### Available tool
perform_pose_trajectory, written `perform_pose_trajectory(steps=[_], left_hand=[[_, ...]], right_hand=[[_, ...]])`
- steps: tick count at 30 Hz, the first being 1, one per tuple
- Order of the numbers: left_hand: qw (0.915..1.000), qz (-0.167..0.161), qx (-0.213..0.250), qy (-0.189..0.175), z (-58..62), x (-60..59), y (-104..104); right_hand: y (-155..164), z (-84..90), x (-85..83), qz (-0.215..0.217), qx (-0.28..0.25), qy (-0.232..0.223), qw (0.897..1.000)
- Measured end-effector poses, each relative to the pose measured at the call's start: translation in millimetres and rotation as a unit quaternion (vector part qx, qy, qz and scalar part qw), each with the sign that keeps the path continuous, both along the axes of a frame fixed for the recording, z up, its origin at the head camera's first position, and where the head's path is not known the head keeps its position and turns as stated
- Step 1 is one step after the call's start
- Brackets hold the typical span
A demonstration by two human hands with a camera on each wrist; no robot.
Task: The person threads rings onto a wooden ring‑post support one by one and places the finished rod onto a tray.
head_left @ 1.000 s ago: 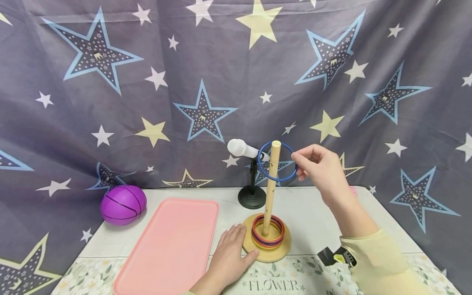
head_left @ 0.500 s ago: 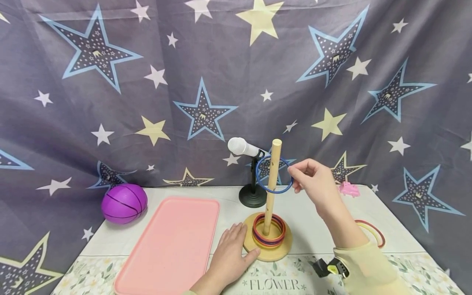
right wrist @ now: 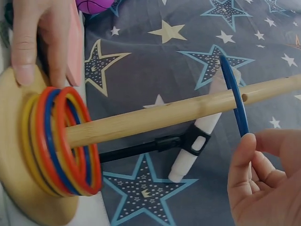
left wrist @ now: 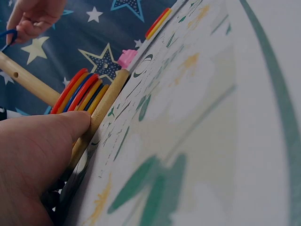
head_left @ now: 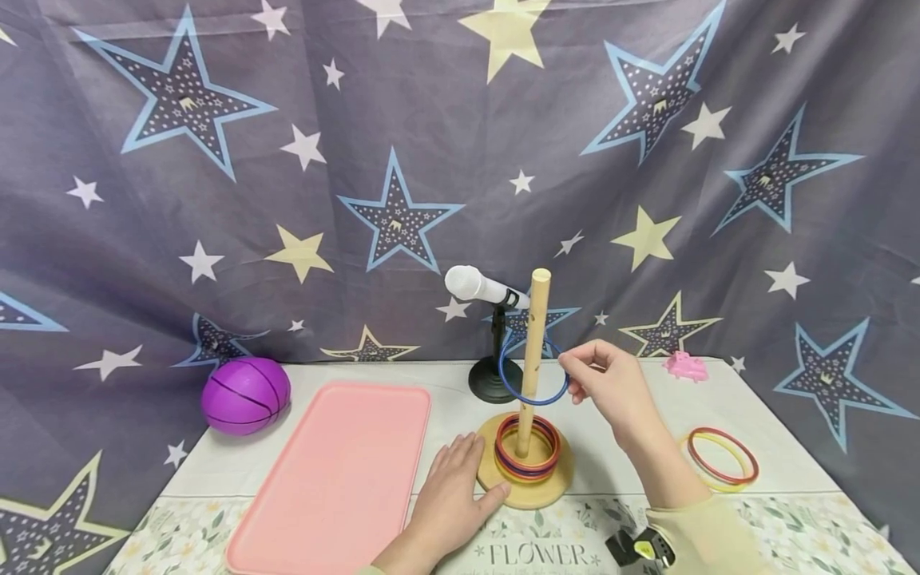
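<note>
A blue ring encircles the upright wooden pole partway down, pinched at its right side between thumb and fingers of my right hand. In the right wrist view the pole passes through the blue ring. Several red, yellow and blue rings lie stacked around the pole's foot on the round wooden base. My left hand rests at the base's left edge with fingers straight. In the left wrist view its thumb touches the base beside the stack.
A pink tray lies left of the base, with a purple ball beyond it. Behind the pole stands a white microphone on a black stand. Red and yellow rings and a small pink object lie at the right.
My right hand has moved down, lowering the blue ring along the pole from near its top. The left hand stays at the base. The rings at right have come into view.
</note>
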State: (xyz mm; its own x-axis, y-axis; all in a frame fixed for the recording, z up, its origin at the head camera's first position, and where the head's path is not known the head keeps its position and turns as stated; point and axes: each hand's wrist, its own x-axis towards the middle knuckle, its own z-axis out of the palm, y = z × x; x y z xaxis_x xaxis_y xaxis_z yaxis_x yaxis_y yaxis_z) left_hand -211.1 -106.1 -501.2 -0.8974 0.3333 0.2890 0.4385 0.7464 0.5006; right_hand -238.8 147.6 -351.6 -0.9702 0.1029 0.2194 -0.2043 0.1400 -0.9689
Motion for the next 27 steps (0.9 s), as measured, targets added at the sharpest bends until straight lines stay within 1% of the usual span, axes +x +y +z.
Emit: perform_pose_trajectory(steps=[8,13,21,27], left_hand=[[1.0000,-0.002,0.001,0.002,-2.9,-1.2,0],[1.0000,-0.002,0.006,0.004,-5.2,-1.1,0],[0.9998,0.003,-0.006,-0.019,-0.1,-0.9,1],[0.9995,0.006,-0.010,-0.030,2.1,-0.1,1]], right_hand=[[-3,-22.9,0.3,-0.005,-0.008,-0.019,1.000],[-2,-31.3,1.7,-0.002,-0.008,-0.031,0.999],[1,-35.9,1.5,0.015,0.021,-0.042,0.999],[5,-42.7,-2.2,0.039,0.059,-0.063,0.995]])
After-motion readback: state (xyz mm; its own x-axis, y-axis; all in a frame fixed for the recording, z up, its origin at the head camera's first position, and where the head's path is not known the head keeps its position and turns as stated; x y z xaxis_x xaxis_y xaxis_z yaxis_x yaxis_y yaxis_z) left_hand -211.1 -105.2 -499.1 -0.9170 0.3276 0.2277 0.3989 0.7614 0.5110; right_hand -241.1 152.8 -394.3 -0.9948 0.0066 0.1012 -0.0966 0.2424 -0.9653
